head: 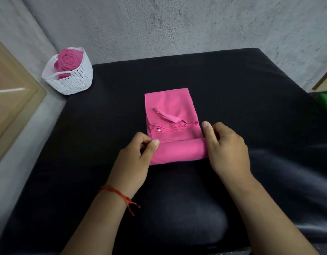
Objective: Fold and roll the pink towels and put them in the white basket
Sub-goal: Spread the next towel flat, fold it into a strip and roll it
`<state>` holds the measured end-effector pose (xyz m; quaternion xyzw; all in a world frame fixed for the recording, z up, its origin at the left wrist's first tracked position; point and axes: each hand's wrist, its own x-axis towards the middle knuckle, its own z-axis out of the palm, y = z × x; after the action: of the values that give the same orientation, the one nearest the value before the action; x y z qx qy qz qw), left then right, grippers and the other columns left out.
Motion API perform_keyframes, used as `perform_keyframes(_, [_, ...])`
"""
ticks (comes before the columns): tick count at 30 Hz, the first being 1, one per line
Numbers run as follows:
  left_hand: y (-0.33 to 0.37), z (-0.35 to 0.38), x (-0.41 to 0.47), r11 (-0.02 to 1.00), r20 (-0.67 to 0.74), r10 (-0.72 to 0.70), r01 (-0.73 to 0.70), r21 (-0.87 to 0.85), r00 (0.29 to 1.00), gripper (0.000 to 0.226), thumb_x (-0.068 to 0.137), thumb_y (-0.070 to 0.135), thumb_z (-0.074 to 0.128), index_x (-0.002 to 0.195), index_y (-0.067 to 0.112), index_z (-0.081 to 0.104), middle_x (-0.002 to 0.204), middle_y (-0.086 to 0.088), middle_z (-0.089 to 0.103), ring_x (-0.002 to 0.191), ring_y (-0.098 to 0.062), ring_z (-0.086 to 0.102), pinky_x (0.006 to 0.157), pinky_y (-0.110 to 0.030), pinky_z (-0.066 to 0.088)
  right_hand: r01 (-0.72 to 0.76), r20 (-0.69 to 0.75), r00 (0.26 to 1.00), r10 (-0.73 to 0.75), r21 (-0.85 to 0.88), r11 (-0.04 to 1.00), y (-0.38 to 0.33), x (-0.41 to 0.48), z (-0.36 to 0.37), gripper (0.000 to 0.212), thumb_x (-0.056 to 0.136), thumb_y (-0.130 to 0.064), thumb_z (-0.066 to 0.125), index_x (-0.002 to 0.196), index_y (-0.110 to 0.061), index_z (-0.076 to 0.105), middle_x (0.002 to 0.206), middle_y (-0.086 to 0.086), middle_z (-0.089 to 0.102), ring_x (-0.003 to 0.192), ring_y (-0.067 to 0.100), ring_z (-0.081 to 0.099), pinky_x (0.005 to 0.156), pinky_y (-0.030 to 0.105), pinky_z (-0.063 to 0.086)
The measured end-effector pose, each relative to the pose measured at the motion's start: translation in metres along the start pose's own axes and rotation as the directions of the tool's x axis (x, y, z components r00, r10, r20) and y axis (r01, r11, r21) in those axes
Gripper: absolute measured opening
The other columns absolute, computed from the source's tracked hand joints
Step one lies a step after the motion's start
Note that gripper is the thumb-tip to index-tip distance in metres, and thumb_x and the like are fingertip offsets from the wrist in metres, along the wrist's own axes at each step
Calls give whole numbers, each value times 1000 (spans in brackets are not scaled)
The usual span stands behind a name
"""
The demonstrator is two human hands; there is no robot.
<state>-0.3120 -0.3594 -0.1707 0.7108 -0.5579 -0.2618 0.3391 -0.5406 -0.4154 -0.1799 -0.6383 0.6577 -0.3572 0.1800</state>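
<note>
Forearms reach in from the near edge over a black padded surface [241, 89], the left wrist wearing a red thread bracelet [114, 192] with loose knotted ends. Between the two hands lies a pink towel [170, 102], folded into a long narrow strip that runs away from the person across the middle of the surface. Its near end is wound into a smooth, tight roll [181, 150] lying crosswise. The left hand [138, 155] has its grip on the roll's left end, thumb laid on top and fingers curled in against the end. The right hand [227, 146] has its grip on the right end, fingers wrapped round it and thumb pointing up. Just beyond the roll the strip shows a stack of thin layered edges, with a small shiny snap [159, 129] near their left side and a flat pink loop [167, 116] lying slantwise above them. The far part of the strip lies flat, with a few soft creases and a straight far edge. Well apart, just off the far left corner of the surface, stands a white basket [74, 83] with woven-look sides and a handle slot, holding rolled towels [69, 59] of the same pink, one showing its spiral end. A wooden frame [21, 100] lines the left side, a green thing [326, 103] sits at the right edge, and a rough grey wall [195, 24] rises behind.
</note>
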Motion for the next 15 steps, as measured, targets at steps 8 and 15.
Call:
perform_keyframes(8, [0, 13, 0, 993, -144, 57, -40, 115, 988, 32, 103, 58, 46, 90, 29, 52, 69, 6, 56, 68, -12, 56, 63, -38, 45, 151, -17, 988, -150, 62, 987, 1, 0, 4, 38, 102, -53, 60, 77, -26, 52, 77, -8, 55, 69, 8, 56, 59, 34, 46])
perform_keyframes(15, [0, 0, -6, 857, -75, 466, -429, 284, 881, 9, 95, 28, 71, 103, 27, 68, 110, 15, 57, 106, -13, 51, 96, -28, 44, -31, 42, 999, 32, -20, 999, -9, 11, 6, 61, 96, -76, 48, 70, -21, 50, 68, -4, 58, 63, 13, 56, 54, 31, 36])
